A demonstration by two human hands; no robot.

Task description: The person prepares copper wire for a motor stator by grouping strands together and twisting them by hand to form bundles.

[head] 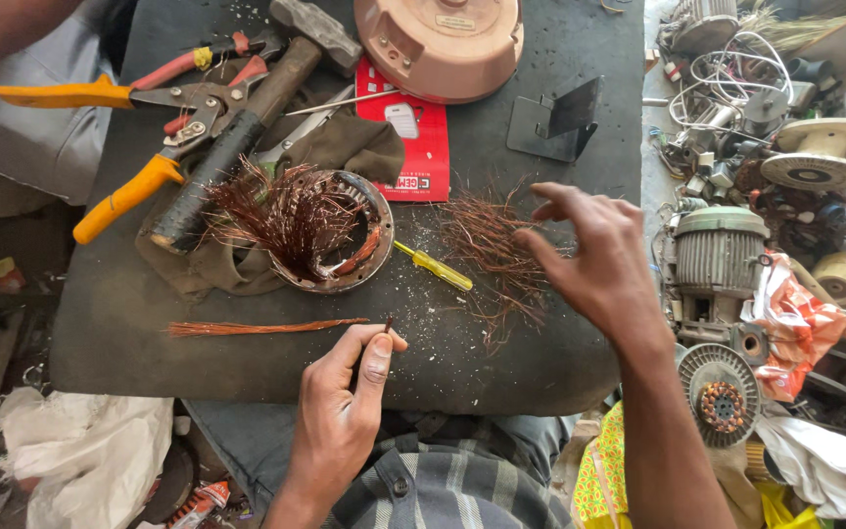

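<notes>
Far left: orange-handled cutters (100,147) lie open beside red-handled pliers (193,64) on the dark desk (129,323), handles fanned toward the near edge, within the left hand's reach.
Hammer: a hammer (247,127) with a taped black grip and steel head rests slantwise across a brown cloth (345,147), its handle touching the stator ring.
Stator: a round metal stator ring (340,235) sits on the cloth, bristling with cut copper winding (281,211) that juts out in stiff reddish strands; the cloth likely keeps it from sliding.
Straightened bundle: a thin, tidy bundle of copper wire (261,327) lies flat near the desk's front edge, its strands aligned, apart from the tangle.
Left hand: the left hand (345,411) has thumb and forefinger fingers (379,358) pinched on the end of a short copper strand (388,324), held upright just beyond the bundle's tip.
Centre: a small yellow screwdriver (435,266) with a clear plastic handle lies between the stator and the loose pile; behind it, a red card packet (413,132) and a pink domed motor cover (440,39).
Loose pile: a wiry heap of copper offcuts (487,250) is scattered on the gritty surface.
Right hand: the right hand (594,260) hovers over that heap, fingers spread and curled, released, grasping nothing.
Far right: beyond the desk's edge, ribbed grey motor housings (722,250), a wound rotor (722,397) and white wire.
</notes>
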